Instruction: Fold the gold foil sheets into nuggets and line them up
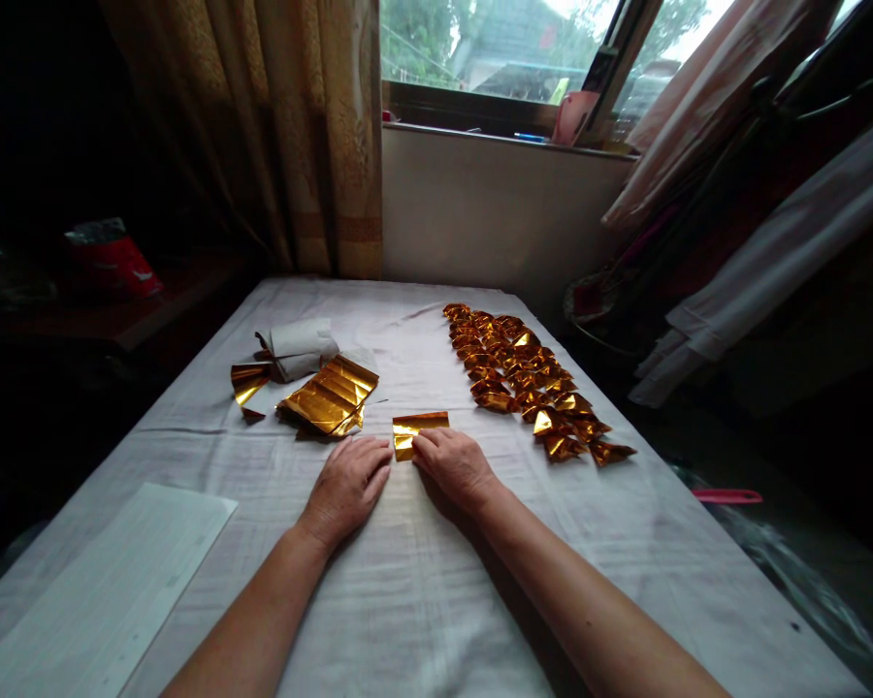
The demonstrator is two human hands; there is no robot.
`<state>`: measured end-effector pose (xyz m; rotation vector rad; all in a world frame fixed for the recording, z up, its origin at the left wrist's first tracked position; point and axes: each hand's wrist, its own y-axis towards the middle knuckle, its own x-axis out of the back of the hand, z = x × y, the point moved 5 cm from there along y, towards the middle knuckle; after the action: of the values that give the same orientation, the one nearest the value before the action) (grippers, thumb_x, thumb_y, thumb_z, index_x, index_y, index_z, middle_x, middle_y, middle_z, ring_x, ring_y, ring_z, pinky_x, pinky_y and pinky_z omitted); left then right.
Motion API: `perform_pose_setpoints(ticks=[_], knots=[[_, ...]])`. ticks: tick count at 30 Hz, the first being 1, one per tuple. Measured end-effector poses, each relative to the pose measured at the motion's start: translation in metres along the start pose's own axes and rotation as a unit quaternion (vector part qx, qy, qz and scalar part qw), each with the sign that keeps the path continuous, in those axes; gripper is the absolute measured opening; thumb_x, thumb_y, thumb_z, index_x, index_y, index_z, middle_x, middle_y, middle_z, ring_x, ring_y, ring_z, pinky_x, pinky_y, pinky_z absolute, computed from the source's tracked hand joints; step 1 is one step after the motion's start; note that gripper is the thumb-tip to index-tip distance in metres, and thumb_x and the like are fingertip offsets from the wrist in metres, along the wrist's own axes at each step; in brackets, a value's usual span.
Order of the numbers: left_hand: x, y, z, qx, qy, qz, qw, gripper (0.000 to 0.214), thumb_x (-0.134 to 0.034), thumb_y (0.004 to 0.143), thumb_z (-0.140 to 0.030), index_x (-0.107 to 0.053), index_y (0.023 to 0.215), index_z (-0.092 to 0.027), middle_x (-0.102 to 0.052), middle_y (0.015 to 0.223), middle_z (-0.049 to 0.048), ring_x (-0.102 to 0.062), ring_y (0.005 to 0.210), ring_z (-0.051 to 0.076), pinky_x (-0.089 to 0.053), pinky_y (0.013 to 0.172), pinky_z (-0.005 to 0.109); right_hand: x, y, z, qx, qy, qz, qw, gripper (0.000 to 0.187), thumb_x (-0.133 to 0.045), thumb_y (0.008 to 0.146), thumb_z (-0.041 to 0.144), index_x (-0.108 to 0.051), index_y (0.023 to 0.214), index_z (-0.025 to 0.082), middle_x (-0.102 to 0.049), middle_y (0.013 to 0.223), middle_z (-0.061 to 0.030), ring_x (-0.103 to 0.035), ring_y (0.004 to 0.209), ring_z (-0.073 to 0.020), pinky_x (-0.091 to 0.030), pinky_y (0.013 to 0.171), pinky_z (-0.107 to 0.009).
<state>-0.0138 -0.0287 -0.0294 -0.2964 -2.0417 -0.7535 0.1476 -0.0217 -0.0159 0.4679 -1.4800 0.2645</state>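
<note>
A small folded gold foil paper (418,430) lies on the white cloth just ahead of my hands. My right hand (455,465) presses its fingertips on the paper's near edge, fingers curled down. Fingers flat and together on the cloth, my left hand (347,485) touches the paper's left end with its fingertips. To the left a stack of flat gold foil sheets (329,397) rests beside a loose gold piece (248,386) and a roll of white paper (298,347). A long row of folded gold pieces (528,383) runs along the right.
The white cloth-covered table (422,582) reaches toward a wall under a window. A pale flat sheet (109,591) lies at the near left. Curtains (291,136) hang at the back left, and draped cloth (757,242) is at the right. A red packet (113,257) sits in the dark left.
</note>
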Motion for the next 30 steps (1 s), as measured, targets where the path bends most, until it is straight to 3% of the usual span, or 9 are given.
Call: perform_pose_setpoints(ticks=[5, 11, 16, 19, 22, 24, 27, 30], knots=[[-0.001, 0.000, 0.000, -0.001, 0.017, 0.009, 1.000, 0.029, -0.051, 0.093, -0.025, -0.067, 0.117, -0.021, -0.068, 0.124, 0.0085, -0.059, 0.119, 0.024, -0.040, 0.110, 0.048, -0.002, 0.003, 0.003, 0.012, -0.032, 0.007, 0.999, 0.016, -0.050, 0.099, 0.023, -0.065, 0.099, 0.017, -0.070, 0.098, -0.0075, -0.063, 0.087, -0.0193, -0.045, 0.074, -0.028], [-0.008, -0.002, 0.001, 0.033, 0.097, 0.035, 0.994, 0.035, -0.054, 0.092, -0.033, -0.065, 0.124, -0.026, -0.056, 0.140, 0.0112, -0.047, 0.133, 0.031, -0.036, 0.111, 0.054, 0.003, -0.005, 0.003, -0.003, 0.011, -0.034, 0.999, 0.017, -0.051, 0.098, 0.026, -0.065, 0.100, 0.018, -0.070, 0.107, -0.0087, -0.064, 0.096, -0.0194, -0.047, 0.083, -0.029], [-0.012, -0.003, 0.002, 0.039, 0.108, 0.051, 0.992, 0.044, -0.054, 0.092, -0.037, -0.058, 0.135, -0.028, -0.053, 0.145, 0.0109, -0.043, 0.136, 0.032, -0.034, 0.112, 0.056, 0.007, -0.010, 0.005, -0.005, 0.055, -0.048, 0.997, 0.033, -0.061, 0.092, 0.035, -0.061, 0.120, 0.017, -0.069, 0.117, -0.0108, -0.063, 0.105, -0.0222, -0.048, 0.091, -0.031], [-0.012, -0.004, 0.003, 0.031, 0.097, 0.048, 0.994, 0.049, -0.055, 0.091, -0.037, -0.053, 0.140, -0.030, -0.053, 0.144, 0.0092, -0.043, 0.136, 0.032, -0.033, 0.112, 0.056, 0.005, -0.007, 0.007, -0.029, 0.051, -0.042, 0.997, 0.037, -0.059, 0.093, 0.031, -0.057, 0.127, 0.016, -0.069, 0.117, -0.0120, -0.064, 0.104, -0.0220, -0.048, 0.090, -0.030], [-0.011, -0.005, 0.004, 0.024, 0.080, 0.047, 0.995, 0.051, -0.055, 0.091, -0.036, -0.050, 0.142, -0.031, -0.054, 0.144, 0.0080, -0.042, 0.137, 0.031, -0.031, 0.112, 0.057, 0.003, -0.003, 0.007, -0.071, 0.049, -0.038, 0.996, 0.022, -0.049, 0.098, 0.024, -0.065, 0.110, 0.017, -0.072, 0.100, -0.0102, -0.066, 0.091, -0.0193, -0.048, 0.081, -0.027], [-0.011, -0.005, 0.005, 0.025, 0.053, 0.045, 0.997, 0.052, -0.053, 0.092, -0.035, -0.047, 0.144, -0.031, -0.053, 0.145, 0.0073, -0.042, 0.138, 0.030, -0.030, 0.114, 0.058, 0.006, -0.002, 0.007, -0.093, 0.081, -0.066, 0.990, 0.023, -0.046, 0.099, 0.024, -0.068, 0.097, 0.018, -0.072, 0.093, -0.0083, -0.066, 0.086, -0.0176, -0.047, 0.078, -0.025], [-0.009, -0.003, 0.007, 0.044, -0.023, 0.003, 0.999, 0.057, -0.053, 0.093, -0.036, -0.041, 0.148, -0.027, -0.050, 0.148, 0.0096, -0.044, 0.138, 0.028, -0.031, 0.116, 0.054, 0.023, -0.004, 0.002, -0.138, 0.208, -0.192, 0.949, 0.022, -0.050, 0.095, 0.027, -0.071, 0.090, 0.022, -0.071, 0.096, -0.0066, -0.064, 0.091, -0.0174, -0.047, 0.082, -0.026], [-0.008, -0.001, 0.007, 0.095, -0.131, -0.052, 0.985, 0.069, -0.058, 0.090, -0.043, -0.034, 0.151, -0.023, -0.048, 0.150, 0.0125, -0.043, 0.139, 0.028, -0.036, 0.115, 0.049, 0.031, -0.006, -0.006, -0.201, 0.411, -0.291, 0.840, 0.026, -0.052, 0.090, 0.035, -0.072, 0.083, 0.021, -0.069, 0.083, -0.0045, -0.062, 0.081, -0.0174, -0.050, 0.076, -0.028]])
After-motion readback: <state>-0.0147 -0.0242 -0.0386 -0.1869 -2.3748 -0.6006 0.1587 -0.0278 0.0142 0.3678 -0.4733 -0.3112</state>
